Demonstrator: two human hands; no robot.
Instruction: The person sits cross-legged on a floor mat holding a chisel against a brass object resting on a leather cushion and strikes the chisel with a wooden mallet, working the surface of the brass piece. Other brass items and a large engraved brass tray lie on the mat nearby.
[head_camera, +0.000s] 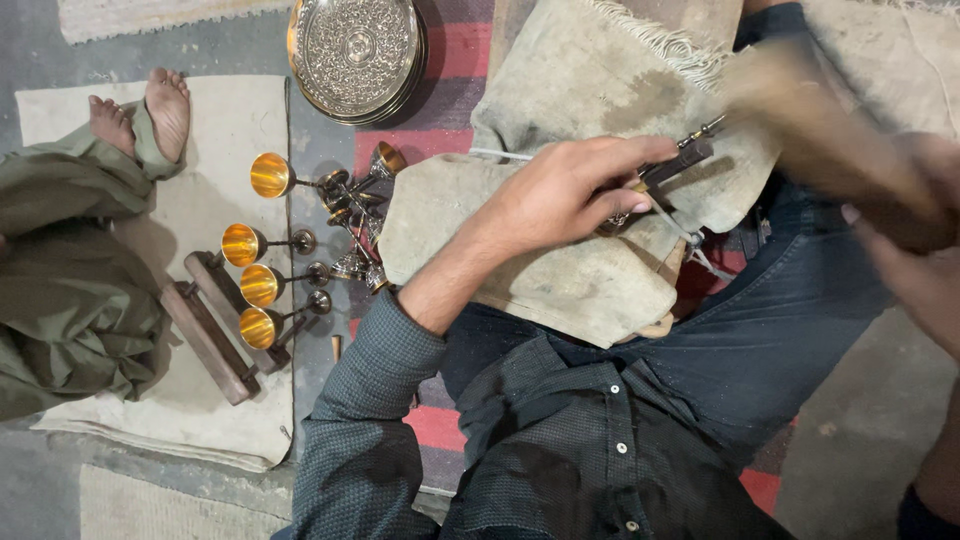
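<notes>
The left hand (565, 195) is stretched forward from a dark dotted sleeve, the forearm bare from the cuff to the wrist. Its back is turned up, and the fingers (640, 150) are curled and pressed together in a pinch, closed on something thin. The right hand (905, 195) is at the right edge, blurred by motion, so its fingers cannot be told clearly. The right forearm comes in from the lower right.

Grey concrete floor (860, 430) down here, a red-and-dark striped rug (455, 60) running across its middle, a pale mat (240, 150) toward the floor's left edge, and a fringed beige rug (130, 12) at the top-left corner.
</notes>
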